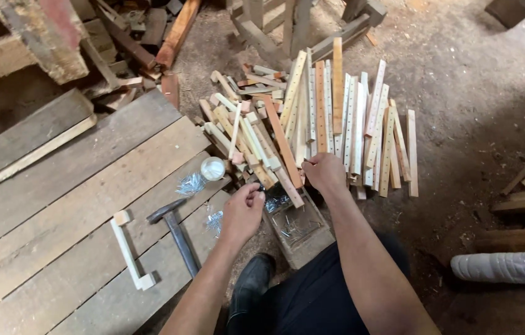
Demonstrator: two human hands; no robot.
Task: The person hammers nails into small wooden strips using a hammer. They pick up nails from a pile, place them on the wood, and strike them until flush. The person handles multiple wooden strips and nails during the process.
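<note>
Planks [76, 186] at far left, bearing a pale wooden bracket [129, 251], a hammer [175, 232] and a small white cup [213, 168] among loose nails [191, 183]. Left hand [242, 211] next, fingers curled, pinching something too small to tell. Right hand [324, 174] beyond, closed over the near ends of the drilled wooden slats [337, 124] heaped on the dirt floor. Plastic bottle [503, 267] lying far right.

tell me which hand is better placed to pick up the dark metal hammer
Left. The left hand hovers just right of the dark metal hammer on the plank floor; the right hand is farther, at the wooden slats.
</note>
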